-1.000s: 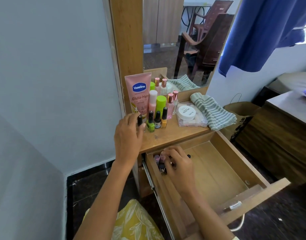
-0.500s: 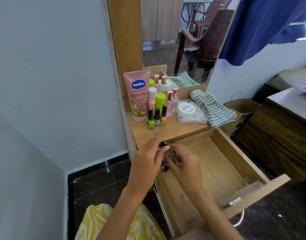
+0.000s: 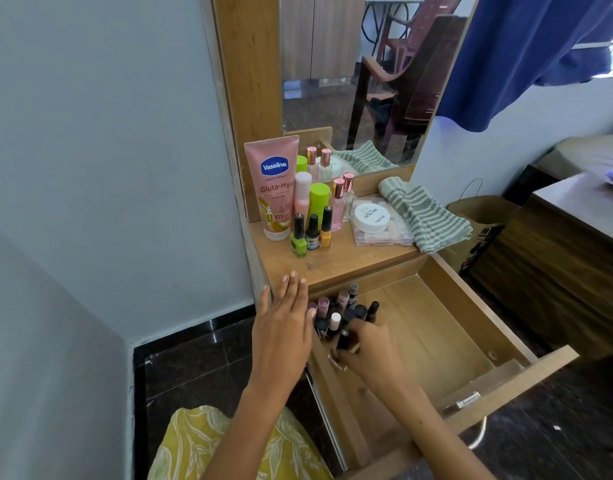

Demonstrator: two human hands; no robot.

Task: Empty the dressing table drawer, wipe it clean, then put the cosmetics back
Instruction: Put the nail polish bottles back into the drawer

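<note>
Half a second ago both hands met over the drawer's near-left corner around a small bottle; now they are apart. The left hand [image 3: 282, 327] has lifted away, fingers spread flat and holding nothing, hovering over the counter [image 3: 336, 261] edge. The right hand [image 3: 364, 344] has stayed low inside the drawer [image 3: 436, 327], fingers closed on a dark bottle [image 3: 343, 339] beside the cluster of small bottles [image 3: 339, 310] in the drawer's back-left corner. That cluster is now uncovered; it holds roughly 10 bottles, too crowded to count exactly. The remaining drawer floor is bare wood.

On the counter nothing has shifted: 1 pink lotion tube [image 3: 274, 188], 3 nail polish bottles [image 3: 312, 233] in a row in front of it (green, dark, yellow), 1 pink-and-white bottle [image 3: 302, 195], 1 green-capped bottle [image 3: 319, 199], 2 bottles with rose-gold caps [image 3: 341, 202], 1 round white jar [image 3: 372, 216] sitting on 1 clear case [image 3: 384, 235], and 1 striped cloth [image 3: 423, 216] at the right end.
</note>
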